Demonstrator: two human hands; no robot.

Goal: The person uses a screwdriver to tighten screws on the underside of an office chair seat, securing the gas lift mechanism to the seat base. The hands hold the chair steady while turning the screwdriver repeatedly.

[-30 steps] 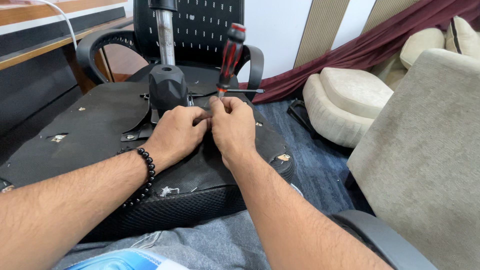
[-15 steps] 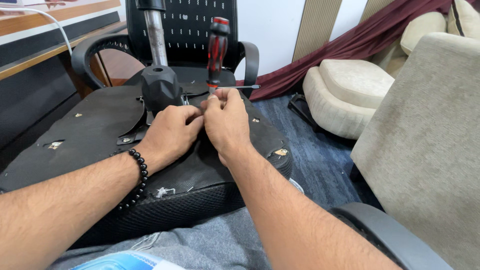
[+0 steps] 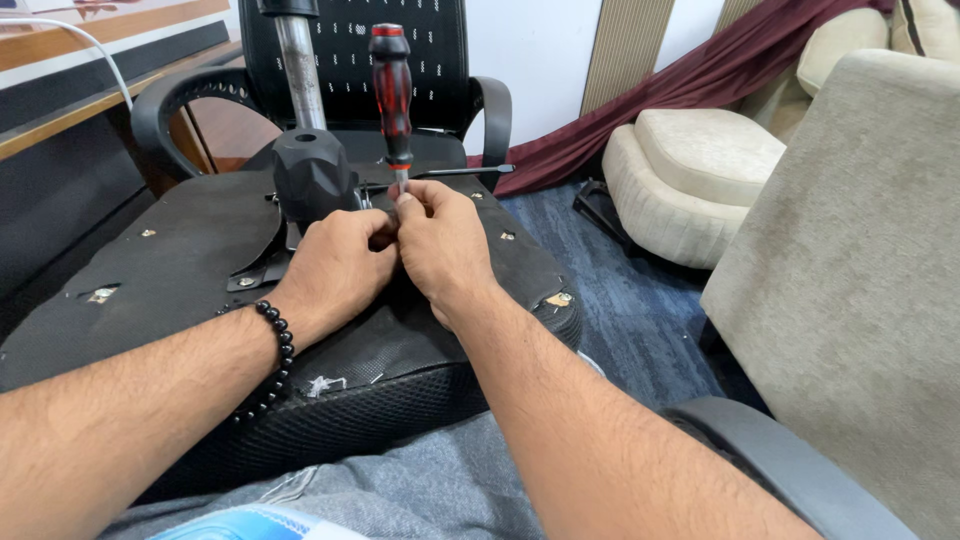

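Observation:
A screwdriver (image 3: 391,90) with a red and black handle stands upright on the underside of an upturned black chair seat (image 3: 180,270) lying across my lap. My right hand (image 3: 445,245) pinches its metal shaft just below the handle. My left hand (image 3: 335,270), with a black bead bracelet on the wrist, is curled tight against the right hand at the screwdriver's tip. What its fingertips grip is hidden. Just left of both hands rises the black mechanism housing (image 3: 312,175) with the chrome gas cylinder (image 3: 300,70).
A thin metal lever (image 3: 465,171) sticks out to the right of the mechanism. Another black office chair (image 3: 400,60) stands behind the seat. A desk edge (image 3: 90,110) is at left, beige cushions (image 3: 700,170) and a beige armchair (image 3: 860,260) at right, blue carpet (image 3: 620,300) below.
The screwdriver has swung from leaning right to standing upright. Both hands stay together at its tip.

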